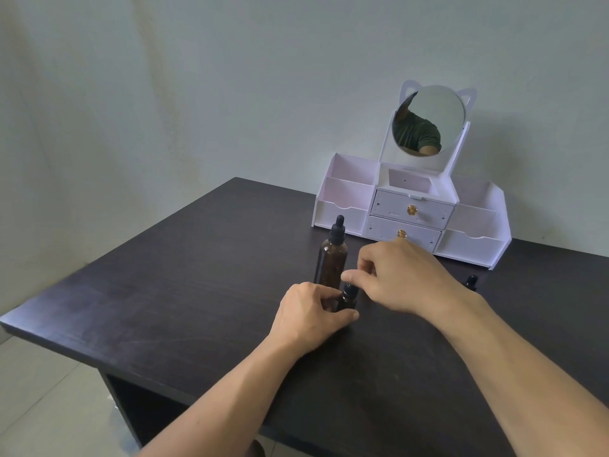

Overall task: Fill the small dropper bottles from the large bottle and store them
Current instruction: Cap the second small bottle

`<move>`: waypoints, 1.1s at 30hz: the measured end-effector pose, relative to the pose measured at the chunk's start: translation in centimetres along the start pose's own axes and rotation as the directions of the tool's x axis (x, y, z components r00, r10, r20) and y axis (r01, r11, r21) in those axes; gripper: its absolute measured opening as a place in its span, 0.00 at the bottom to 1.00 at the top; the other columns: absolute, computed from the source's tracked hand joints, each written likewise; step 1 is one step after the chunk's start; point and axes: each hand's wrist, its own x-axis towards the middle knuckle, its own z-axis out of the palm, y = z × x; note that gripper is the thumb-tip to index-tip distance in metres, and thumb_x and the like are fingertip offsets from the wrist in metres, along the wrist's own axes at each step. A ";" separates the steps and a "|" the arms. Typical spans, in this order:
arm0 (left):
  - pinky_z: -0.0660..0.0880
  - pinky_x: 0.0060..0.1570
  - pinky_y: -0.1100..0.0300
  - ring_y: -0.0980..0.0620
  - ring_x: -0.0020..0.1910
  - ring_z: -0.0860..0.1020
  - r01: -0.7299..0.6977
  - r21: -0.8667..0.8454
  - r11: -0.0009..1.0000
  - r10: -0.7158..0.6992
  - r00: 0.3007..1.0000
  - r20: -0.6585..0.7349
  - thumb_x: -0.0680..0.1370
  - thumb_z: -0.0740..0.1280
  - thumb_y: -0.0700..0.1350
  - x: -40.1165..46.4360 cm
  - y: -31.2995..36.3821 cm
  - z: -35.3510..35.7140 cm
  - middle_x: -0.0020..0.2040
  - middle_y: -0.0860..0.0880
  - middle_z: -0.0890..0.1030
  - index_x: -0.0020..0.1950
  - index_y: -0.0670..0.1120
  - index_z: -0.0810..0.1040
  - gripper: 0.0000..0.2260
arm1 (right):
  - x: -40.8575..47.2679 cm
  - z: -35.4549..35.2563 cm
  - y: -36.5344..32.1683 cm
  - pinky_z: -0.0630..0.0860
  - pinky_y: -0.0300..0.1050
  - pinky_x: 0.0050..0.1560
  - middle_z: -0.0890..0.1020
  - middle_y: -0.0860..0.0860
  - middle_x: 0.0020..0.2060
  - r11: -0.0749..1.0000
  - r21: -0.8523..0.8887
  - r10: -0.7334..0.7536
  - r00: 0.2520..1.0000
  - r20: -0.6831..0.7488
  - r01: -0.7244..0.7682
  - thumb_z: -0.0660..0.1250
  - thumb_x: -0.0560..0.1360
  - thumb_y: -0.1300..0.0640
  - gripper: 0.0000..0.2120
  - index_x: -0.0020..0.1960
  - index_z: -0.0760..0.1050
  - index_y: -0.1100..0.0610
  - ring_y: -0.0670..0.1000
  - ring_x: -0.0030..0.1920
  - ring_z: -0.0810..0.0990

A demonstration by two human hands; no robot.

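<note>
Amber glass, the small dropper bottle stands upright near the middle of the table, its long axis vertical and its black cap on top. The left hand wraps its base, thumb and fingers pinching the body. The right hand hovers just above and to the right, thumb and forefinger slightly parted right over the cap, probably about to twist it off. Just behind stands the large bottle, capped. Another small bottle peeks out beyond the right wrist. The white organiser sits at the far edge.
</note>
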 end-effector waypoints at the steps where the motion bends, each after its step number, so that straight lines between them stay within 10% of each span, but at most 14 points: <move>1: 0.79 0.43 0.50 0.50 0.36 0.80 0.001 -0.002 1.000 -0.001 1.000 0.000 0.70 0.74 0.58 0.0 0.0 0.0 0.35 0.47 0.81 0.50 0.51 0.85 0.14 | 0.0 -0.1 0.0 0.78 0.48 0.46 0.81 0.46 0.40 0.999 0.032 -0.005 1.000 0.005 0.005 0.65 0.76 0.44 0.09 0.45 0.77 0.49 0.48 0.43 0.78; 7: 0.79 0.43 0.49 0.49 0.36 0.80 0.004 -0.011 1.000 -0.004 1.000 0.006 0.70 0.74 0.57 0.1 -0.1 0.1 0.35 0.47 0.82 0.49 0.52 0.86 0.12 | -0.1 0.4 0.1 0.77 0.48 0.50 0.81 0.46 0.44 0.999 0.044 -0.029 1.000 0.005 0.029 0.67 0.75 0.51 0.02 0.47 0.76 0.47 0.49 0.47 0.78; 13: 0.78 0.42 0.47 0.47 0.35 0.78 0.005 -0.001 1.000 -0.005 1.000 0.004 0.70 0.73 0.57 0.2 -0.2 0.1 0.34 0.45 0.81 0.45 0.50 0.85 0.12 | -0.2 1.1 0.4 0.76 0.46 0.54 0.80 0.41 0.51 0.973 0.230 -0.055 0.995 0.081 0.035 0.71 0.74 0.57 0.18 0.61 0.74 0.45 0.44 0.48 0.79; 27: 0.78 0.38 0.49 0.49 0.31 0.78 0.002 0.027 1.000 -0.002 1.000 0.005 0.70 0.72 0.56 0.0 -0.1 0.1 0.31 0.47 0.80 0.44 0.50 0.85 0.11 | -1.1 3.6 -0.3 0.78 0.44 0.42 0.78 0.45 0.37 0.959 0.283 0.060 0.987 -0.152 -0.014 0.70 0.74 0.51 0.20 0.56 0.60 0.47 0.45 0.38 0.79; 33: 0.77 0.40 0.57 0.55 0.33 0.77 -0.001 0.058 0.998 0.002 1.000 -0.014 0.71 0.74 0.57 -0.1 0.4 0.0 0.30 0.54 0.76 0.51 0.53 0.85 0.13 | -4.9 6.0 3.9 0.68 0.43 0.66 0.74 0.46 0.67 0.966 0.247 0.084 0.996 -0.003 -0.081 0.62 0.79 0.45 0.22 0.71 0.65 0.48 0.48 0.68 0.71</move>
